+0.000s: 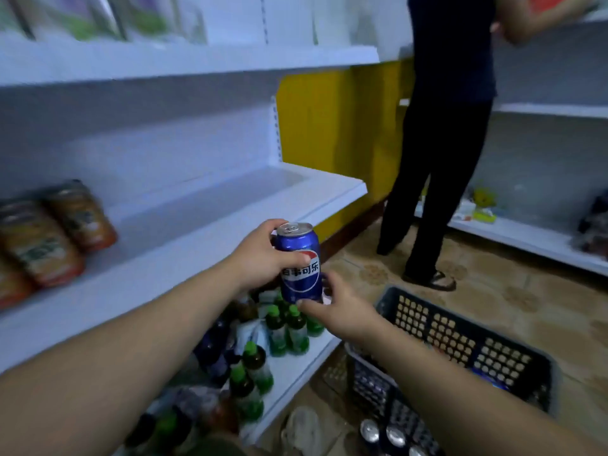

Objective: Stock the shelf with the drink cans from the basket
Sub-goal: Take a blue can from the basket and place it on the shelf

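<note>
Blue drink can (300, 263) is sitting upright in my gripping left hand (263, 255), my slack right hand (334, 307) only touching its base, risking a slip onto green bottles (289, 329).

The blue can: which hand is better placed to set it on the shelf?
Probably the left hand: it grips the blue can nearest the shelf. The right hand only touches its base.
</note>
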Demonstrator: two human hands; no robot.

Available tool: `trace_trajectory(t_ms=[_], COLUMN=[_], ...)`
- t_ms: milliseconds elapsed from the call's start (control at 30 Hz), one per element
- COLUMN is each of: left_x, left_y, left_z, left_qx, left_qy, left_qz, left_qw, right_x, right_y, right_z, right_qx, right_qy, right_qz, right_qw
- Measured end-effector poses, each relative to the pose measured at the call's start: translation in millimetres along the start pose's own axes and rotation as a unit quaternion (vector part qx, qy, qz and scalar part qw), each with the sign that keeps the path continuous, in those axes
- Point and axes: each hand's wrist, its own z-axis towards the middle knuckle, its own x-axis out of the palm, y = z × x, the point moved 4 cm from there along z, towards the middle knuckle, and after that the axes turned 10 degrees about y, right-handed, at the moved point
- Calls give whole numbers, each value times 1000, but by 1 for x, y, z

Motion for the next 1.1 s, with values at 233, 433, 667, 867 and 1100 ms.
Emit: trace_trajectory(t_ms=[233, 433, 667, 867, 1100], left_x=[-113, -192, -268, -311, -324], left_y=[-8, 11, 62, 95, 106], left_z=[-141, -241, -344, -403, -404], left_qx=[2, -29, -105, -138, -109], left_qy=[-142, -244, -378, -470, -466], left_qz=[-17, 3, -6, -23, 7], left_qw=[990, 969, 920, 872, 878], right_x=[99, 195, 306, 366, 418], right_y=[126, 198, 240, 252, 264], right_z=[-12, -12, 6, 22, 28], right_qx=[-118, -170, -200, -244, -249], right_qy=[103, 192, 277, 277, 298], right_qz=[-116, -175, -324, -484, -513], right_qw=[981, 951, 882, 794, 766])
